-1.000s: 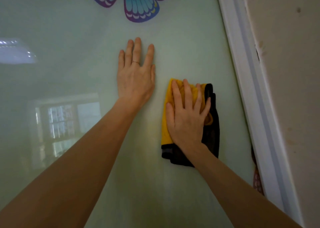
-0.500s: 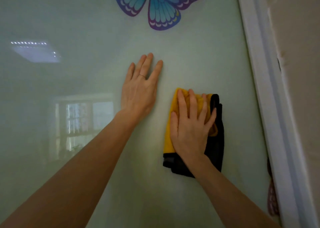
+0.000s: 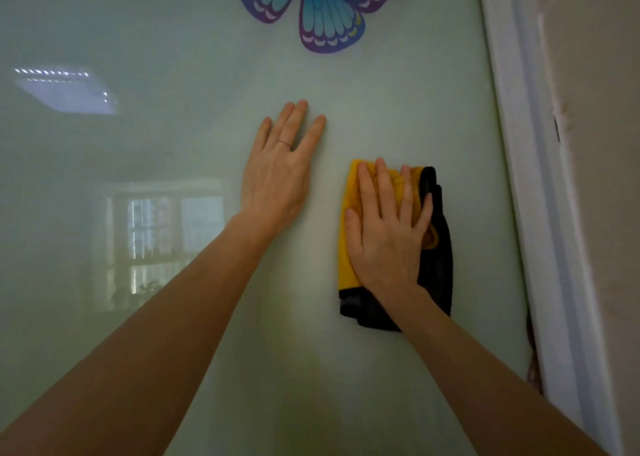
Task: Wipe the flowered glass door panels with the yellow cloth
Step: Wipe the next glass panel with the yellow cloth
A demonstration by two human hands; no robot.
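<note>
A blue and purple butterfly sticker with a yellow wingtip (image 3: 322, 5) is sitting at the top edge of the view, its upper wings cut off. A white painted door frame (image 3: 519, 178) is running down the right side, and a rough beige plaster wall (image 3: 595, 144) is standing just beyond it, touching it. A pale rectangular ceiling-light reflection (image 3: 65, 90) is glowing at the upper left, with a dim window reflection (image 3: 166, 244) showing below it.

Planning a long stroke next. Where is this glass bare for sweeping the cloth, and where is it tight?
Widest bare glass panel lies left of the left hand and forearm. A band is free between the butterfly sticker and both hands. Tight: the strip between the yellow cloth, under the right hand, and the white door frame.
</note>
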